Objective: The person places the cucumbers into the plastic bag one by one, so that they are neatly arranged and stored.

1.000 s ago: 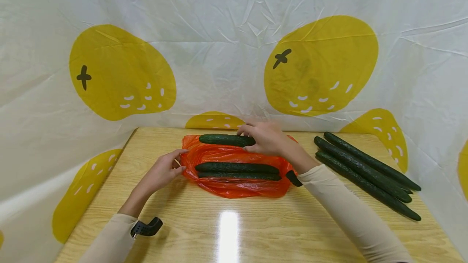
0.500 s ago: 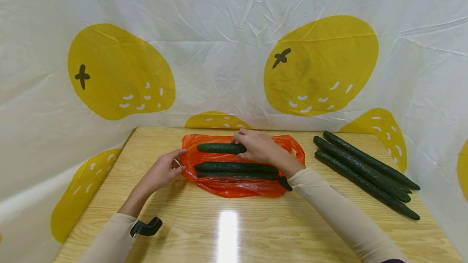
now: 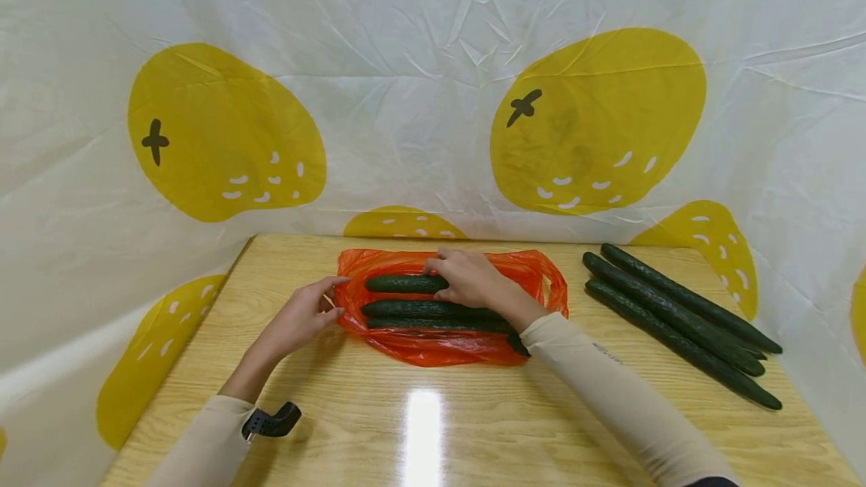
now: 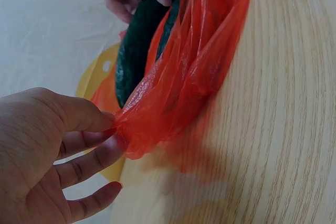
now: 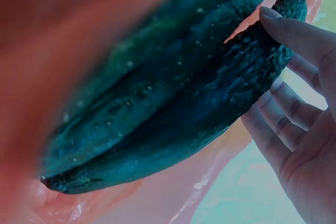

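Right wrist only: whole held cucumber (image 5: 205,103)

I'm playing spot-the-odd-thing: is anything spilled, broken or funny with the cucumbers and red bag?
Nothing looks spilled or broken. Just one funny bit: in the right wrist view, the held cucumber in the right hand bends at one end, while the loose cucumbers on the table look nearly straight.

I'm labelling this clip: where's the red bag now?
In the head view, the red bag lies toward the far edge of the table, left of the loose cucumbers, its left edge at the left hand.
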Action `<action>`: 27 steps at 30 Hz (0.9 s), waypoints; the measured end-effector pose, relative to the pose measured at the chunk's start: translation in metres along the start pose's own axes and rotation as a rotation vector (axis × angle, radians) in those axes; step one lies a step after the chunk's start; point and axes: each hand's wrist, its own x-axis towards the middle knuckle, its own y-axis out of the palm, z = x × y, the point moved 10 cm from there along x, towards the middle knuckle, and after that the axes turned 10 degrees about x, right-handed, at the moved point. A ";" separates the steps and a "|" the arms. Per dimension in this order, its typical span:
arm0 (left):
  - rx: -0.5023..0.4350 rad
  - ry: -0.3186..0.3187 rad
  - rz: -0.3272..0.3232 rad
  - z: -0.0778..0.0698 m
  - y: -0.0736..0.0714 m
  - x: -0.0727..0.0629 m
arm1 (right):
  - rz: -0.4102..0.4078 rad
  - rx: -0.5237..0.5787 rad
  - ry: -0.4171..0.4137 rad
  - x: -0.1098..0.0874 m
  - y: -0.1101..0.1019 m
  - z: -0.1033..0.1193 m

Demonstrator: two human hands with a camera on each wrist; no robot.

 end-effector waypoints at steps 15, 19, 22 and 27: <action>-0.009 -0.016 0.007 0.001 0.002 -0.001 | 0.032 0.026 0.014 0.009 0.012 -0.005; -0.004 -0.015 0.002 0.001 0.001 -0.001 | 0.012 0.007 0.005 0.009 0.013 -0.005; -0.002 -0.016 0.003 0.001 0.001 -0.002 | 0.017 -0.002 -0.001 0.009 0.014 -0.005; -0.001 -0.017 0.005 0.003 0.001 -0.001 | 0.070 0.057 -0.022 0.006 0.015 -0.005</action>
